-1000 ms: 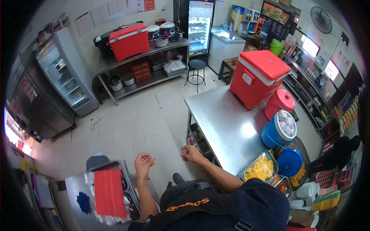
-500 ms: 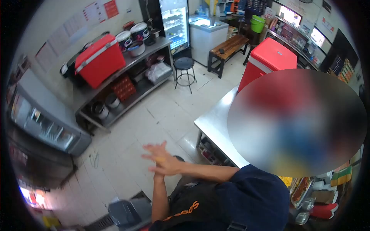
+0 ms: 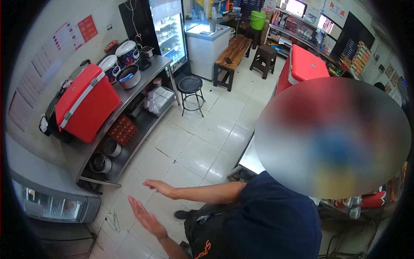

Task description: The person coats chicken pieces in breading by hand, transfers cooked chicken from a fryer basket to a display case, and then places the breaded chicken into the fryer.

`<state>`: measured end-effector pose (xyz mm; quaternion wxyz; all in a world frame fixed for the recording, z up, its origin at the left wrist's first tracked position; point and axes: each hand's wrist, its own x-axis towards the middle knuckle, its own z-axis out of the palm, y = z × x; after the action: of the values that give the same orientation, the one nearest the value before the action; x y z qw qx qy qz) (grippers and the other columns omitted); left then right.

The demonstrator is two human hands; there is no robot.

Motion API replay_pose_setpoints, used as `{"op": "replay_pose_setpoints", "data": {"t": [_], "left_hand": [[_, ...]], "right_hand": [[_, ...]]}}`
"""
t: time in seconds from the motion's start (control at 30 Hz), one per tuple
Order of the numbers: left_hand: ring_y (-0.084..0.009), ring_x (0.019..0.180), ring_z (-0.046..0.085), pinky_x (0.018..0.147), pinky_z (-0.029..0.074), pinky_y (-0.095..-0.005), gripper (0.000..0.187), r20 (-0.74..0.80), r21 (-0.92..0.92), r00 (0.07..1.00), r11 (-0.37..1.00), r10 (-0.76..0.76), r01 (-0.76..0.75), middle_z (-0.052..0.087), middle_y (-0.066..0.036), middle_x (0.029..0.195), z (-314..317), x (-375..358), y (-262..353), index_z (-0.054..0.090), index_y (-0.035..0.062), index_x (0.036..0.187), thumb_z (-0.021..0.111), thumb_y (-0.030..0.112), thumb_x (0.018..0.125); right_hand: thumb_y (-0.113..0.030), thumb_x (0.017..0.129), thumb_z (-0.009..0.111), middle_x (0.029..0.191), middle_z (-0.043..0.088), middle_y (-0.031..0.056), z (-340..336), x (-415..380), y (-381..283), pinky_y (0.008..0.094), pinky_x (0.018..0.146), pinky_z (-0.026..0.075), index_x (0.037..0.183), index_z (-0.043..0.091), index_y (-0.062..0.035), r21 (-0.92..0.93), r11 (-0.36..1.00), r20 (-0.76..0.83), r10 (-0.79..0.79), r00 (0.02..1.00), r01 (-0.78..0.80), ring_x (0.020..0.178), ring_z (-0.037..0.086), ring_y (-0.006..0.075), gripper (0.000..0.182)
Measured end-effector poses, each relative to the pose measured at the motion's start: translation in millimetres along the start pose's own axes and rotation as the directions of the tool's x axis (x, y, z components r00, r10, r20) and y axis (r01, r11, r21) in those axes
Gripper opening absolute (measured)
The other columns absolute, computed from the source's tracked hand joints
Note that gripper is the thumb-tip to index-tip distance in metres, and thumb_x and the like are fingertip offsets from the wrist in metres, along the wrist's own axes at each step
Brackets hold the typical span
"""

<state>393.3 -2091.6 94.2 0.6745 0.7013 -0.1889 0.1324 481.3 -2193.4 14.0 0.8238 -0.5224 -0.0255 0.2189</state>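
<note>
My left hand [image 3: 146,219] is open and empty, its fingers stretched out toward the upper left over the tiled floor. Just above it, my right hand [image 3: 161,188] reaches left at the end of the forearm, also open and holding nothing. A gap separates the two hands, and neither touches anything. Below and to the right are my navy sleeve [image 3: 276,207] and a dark apron with orange lettering [image 3: 203,250]. The dark shoe [image 3: 184,214] shows beneath my right forearm.
A steel shelf [image 3: 144,82] at left bears a red cooler [image 3: 88,103] and pots. Beyond are a black stool [image 3: 190,85], wooden bench [image 3: 233,54] and chest freezer [image 3: 207,52]. At right stand a steel table [image 3: 251,159] and another red cooler [image 3: 306,64]; a large blur hides the area nearby.
My hands were together, one over the other; now they are apart and farther left and lower. The view has shifted, showing more of the floor and a dark brown stool at the back.
</note>
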Motion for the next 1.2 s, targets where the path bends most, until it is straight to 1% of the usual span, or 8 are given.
{"op": "replay_pose_setpoints", "data": {"t": [0.57, 0.67, 0.77, 0.87, 0.93, 1.0, 1.07, 1.2], "left_hand": [[-0.0286, 0.127, 0.017, 0.104, 0.007, -0.0338, 0.061, -0.618, 0.699, 0.749, 0.602, 0.238, 0.386, 0.026, -0.016, 0.135, -443, -15, -127, 0.029, -0.0027, 0.128, 0.022, 0.044, 0.09], [-0.0236, 0.126, 0.019, 0.102, 0.016, -0.0323, 0.054, -0.853, -0.09, 0.516, 0.996, -0.073, -0.009, 0.031, -0.008, 0.133, -473, -19, -106, 0.029, 0.0035, 0.13, 0.027, 0.041, 0.091], [-0.0204, 0.127, 0.019, 0.102, 0.016, -0.031, 0.057, -0.837, -0.49, 0.295, 0.391, -0.46, -0.779, 0.029, -0.006, 0.134, -485, -24, -104, 0.023, 0.0067, 0.132, 0.028, 0.044, 0.09], [-0.0175, 0.127, 0.018, 0.103, 0.016, -0.0324, 0.063, -0.579, -0.71, 0.769, 0.296, 0.272, -0.639, 0.025, -0.004, 0.136, -549, -58, -95, 0.02, 0.0113, 0.134, 0.024, 0.053, 0.087], [-0.0193, 0.128, 0.016, 0.104, 0.014, -0.0342, 0.072, -0.744, -0.667, 0.598, 0.393, -0.3, -0.633, 0.021, -0.004, 0.138, -564, -58, -39, 0.018, 0.0113, 0.135, 0.019, 0.061, 0.083], [-0.0183, 0.13, 0.01, 0.105, 0.01, -0.032, 0.077, -0.756, -0.65, 0.602, 0.404, -0.258, -0.643, 0.013, -0.005, 0.141, -613, -66, -6, 0.01, 0.0095, 0.136, 0.014, 0.063, 0.08], [-0.0183, 0.13, 0.006, 0.105, 0.005, -0.0332, 0.072, -0.992, 0.033, 0.12, 0.996, 0.043, -0.084, 0.007, -0.005, 0.142, -667, -84, 21, 0.008, 0.0091, 0.136, 0.014, 0.059, 0.084], [-0.0182, 0.131, 0.004, 0.105, 0.002, -0.0336, 0.062, -0.918, 0.245, -0.23, 0.919, 0.322, 0.309, 0.006, -0.006, 0.142, -754, -126, 54, 0.007, 0.0082, 0.136, 0.015, 0.048, 0.089]], "right_hand": [[-0.029, 0.089, 0.036, 0.135, 0.028, 0.0138, 361, 147, 9, 0.0401, 0.101, 0.018, 0.127, 0.037, -0.008, -0.055, 0.956, 0.887, 0.18, 0.425, -0.29, 0.125, 0.025, 0.0233, 0.043], [-0.025, 0.085, 0.041, 0.134, 0.028, 0.0182, 439, 139, 29, 0.0437, 0.101, 0.017, 0.124, 0.039, -0.0044, -0.143, 0.761, 0.929, -0.118, 0.352, 0.632, 0.123, 0.028, 0.0302, 0.045], [-0.025, 0.082, 0.045, 0.13, 0.03, 0.024, 499, 175, 100, 0.0504, 0.099, 0.014, 0.121, 0.042, -0.0026, -0.058, 0.358, 0.969, -0.205, 0.139, 0.932, 0.122, 0.026, 0.0378, 0.045], [-0.028, 0.082, 0.045, 0.131, 0.029, 0.023, 544, 213, 144, 0.0507, 0.099, 0.013, 0.122, 0.041, -0.0044, 0.023, 0.441, 0.989, -0.143, 0.045, 0.897, 0.122, 0.027, 0.0364, 0.047], [-0.027, 0.084, 0.04, 0.131, 0.03, 0.0228, 578, 253, 177, 0.047, 0.101, 0.012, 0.123, 0.04, -0.0028, -0.054, 0.263, 0.997, -0.03, 0.065, 0.963, 0.123, 0.025, 0.0354, 0.046], [-0.026, 0.088, 0.034, 0.132, 0.03, 0.0202, 615, 323, 225, 0.0417, 0.102, 0.012, 0.124, 0.038, -0.001, -0.296, 0.607, 0.928, 0.0, 0.372, 0.738, 0.125, 0.023, 0.0312, 0.043], [-0.025, 0.089, 0.032, 0.132, 0.029, 0.0187, 670, 373, 231, 0.0398, 0.103, 0.013, 0.125, 0.034, -0.0002, -0.292, 0.828, 0.843, -0.013, 0.537, 0.479, 0.125, 0.023, 0.0286, 0.044], [-0.025, 0.092, 0.028, 0.135, 0.026, 0.0159, 782, 397, 236, 0.0362, 0.104, 0.014, 0.129, 0.025, 0.0013, -0.112, 0.992, 0.605, 0.119, 0.787, -0.064, 0.126, 0.022, 0.0237, 0.046]]}}
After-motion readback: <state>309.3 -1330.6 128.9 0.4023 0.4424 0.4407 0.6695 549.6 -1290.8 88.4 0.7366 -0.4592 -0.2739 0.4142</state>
